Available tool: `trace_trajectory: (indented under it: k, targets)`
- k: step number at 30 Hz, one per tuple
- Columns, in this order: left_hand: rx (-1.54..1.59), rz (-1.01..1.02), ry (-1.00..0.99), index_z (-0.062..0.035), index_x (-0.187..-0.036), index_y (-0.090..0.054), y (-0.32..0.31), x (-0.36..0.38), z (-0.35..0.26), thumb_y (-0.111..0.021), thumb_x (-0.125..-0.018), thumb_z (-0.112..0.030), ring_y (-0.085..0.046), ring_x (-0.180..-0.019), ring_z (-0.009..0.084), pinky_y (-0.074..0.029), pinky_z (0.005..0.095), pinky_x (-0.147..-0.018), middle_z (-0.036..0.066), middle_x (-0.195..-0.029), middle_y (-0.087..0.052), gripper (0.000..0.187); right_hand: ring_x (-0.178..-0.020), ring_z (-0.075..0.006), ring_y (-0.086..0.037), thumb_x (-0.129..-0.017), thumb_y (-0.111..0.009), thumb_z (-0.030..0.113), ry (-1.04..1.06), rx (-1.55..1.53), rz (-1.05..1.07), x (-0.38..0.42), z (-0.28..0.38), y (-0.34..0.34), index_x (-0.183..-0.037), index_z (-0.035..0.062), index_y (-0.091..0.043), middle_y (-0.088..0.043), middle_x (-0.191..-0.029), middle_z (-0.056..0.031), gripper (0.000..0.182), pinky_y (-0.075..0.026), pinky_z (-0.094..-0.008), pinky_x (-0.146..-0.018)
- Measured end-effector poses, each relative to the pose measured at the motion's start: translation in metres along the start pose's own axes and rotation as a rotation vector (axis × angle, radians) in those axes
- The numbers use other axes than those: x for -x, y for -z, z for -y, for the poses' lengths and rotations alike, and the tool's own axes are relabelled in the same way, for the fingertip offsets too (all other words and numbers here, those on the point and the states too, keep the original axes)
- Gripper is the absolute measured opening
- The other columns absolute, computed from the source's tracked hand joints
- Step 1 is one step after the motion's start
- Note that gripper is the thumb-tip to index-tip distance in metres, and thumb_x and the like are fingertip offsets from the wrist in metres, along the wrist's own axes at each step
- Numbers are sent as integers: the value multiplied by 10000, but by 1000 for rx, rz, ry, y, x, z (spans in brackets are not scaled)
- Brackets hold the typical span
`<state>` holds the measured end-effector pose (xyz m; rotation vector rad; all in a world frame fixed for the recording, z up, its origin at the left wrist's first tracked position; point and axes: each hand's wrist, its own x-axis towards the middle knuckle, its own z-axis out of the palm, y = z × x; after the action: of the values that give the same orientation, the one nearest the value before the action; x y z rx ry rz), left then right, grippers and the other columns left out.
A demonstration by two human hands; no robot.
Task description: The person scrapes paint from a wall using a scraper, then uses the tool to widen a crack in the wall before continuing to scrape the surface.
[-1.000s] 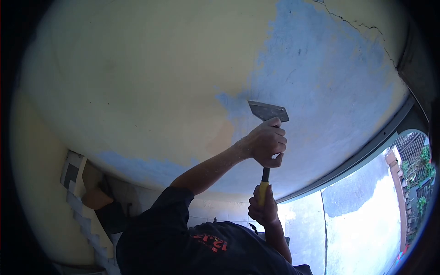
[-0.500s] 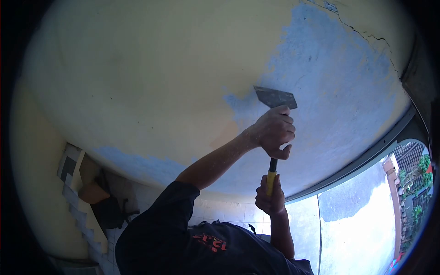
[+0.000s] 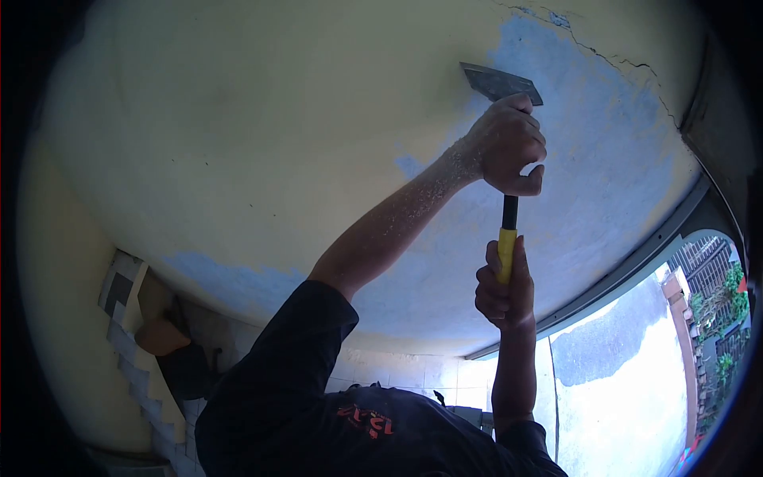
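A wide-bladed scraper (image 3: pixel 501 83) with a dark shaft and yellow grip is held up against the wall. Its grey metal blade lies at the border between cream paint (image 3: pixel 318 119) and a bluish bare patch (image 3: pixel 588 119). High on the tool, just below the blade, my left hand (image 3: pixel 513 147) is closed around it; pale flakes cling to that forearm. Lower down, my right hand (image 3: pixel 505 290) wraps the yellow grip, thumb pointing up along it. The blade's contact edge seems to touch the wall, though its exact pressure cannot be seen.
A jagged crack (image 3: pixel 608 57) runs across the wall's upper right. At right, a dark frame (image 3: pixel 620 278) borders an opening onto a bright outside wall and plants. Lower left are a stepped tile edge (image 3: pixel 135 358) and a dark chair-like object (image 3: pixel 187 366). Pale tiles lie below.
Both hands and the scraper have moved up and slightly right along the wall. Both grips on the tool stay the same.
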<state>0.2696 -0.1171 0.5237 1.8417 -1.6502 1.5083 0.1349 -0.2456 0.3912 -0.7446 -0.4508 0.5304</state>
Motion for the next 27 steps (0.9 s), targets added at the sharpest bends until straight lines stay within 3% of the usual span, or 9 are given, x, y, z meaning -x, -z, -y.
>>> trace_trajectory:
  k: [7, 13, 18, 27]
  targets:
    - [175, 36, -20, -145, -473, -423, 0, 22, -39, -530, -511, -289, -432, -473, 214, -344, 361, -629, 1, -491, -431, 183, -315, -35, -217, -950, -275, 604, -82, -153, -42, 41, -36, 1, -824, 137, -388, -275, -486, 52, 497, -201, -187, -272]
    - [281, 103, 96, -139, -464, -419, -37, 59, -48, -524, -501, -294, -437, -483, 213, -340, 355, -628, 3, -481, -424, 191, -330, -28, -209, -958, -278, 588, -136, -315, -127, 48, -54, 21, -819, 133, -381, -264, -491, 55, 487, -190, -186, -278]
    - [225, 107, 73, -143, -450, -432, -35, 51, -36, -519, -516, -297, -437, -471, 207, -342, 346, -625, 5, -469, -447, 189, -329, -28, -207, -954, -285, 596, -114, -216, -201, 37, -46, 19, -802, 130, -381, -257, -487, 59, 499, -188, -187, -278]
    - [113, 59, 12, -162, -437, -445, -14, 4, 4, -532, -569, -348, -389, -413, 185, -348, 338, -608, -14, -430, -443, 244, -322, -21, -214, -953, -266, 602, -28, -39, -122, 6, 0, 7, -800, 129, -389, -265, -482, 65, 512, -202, -181, -273]
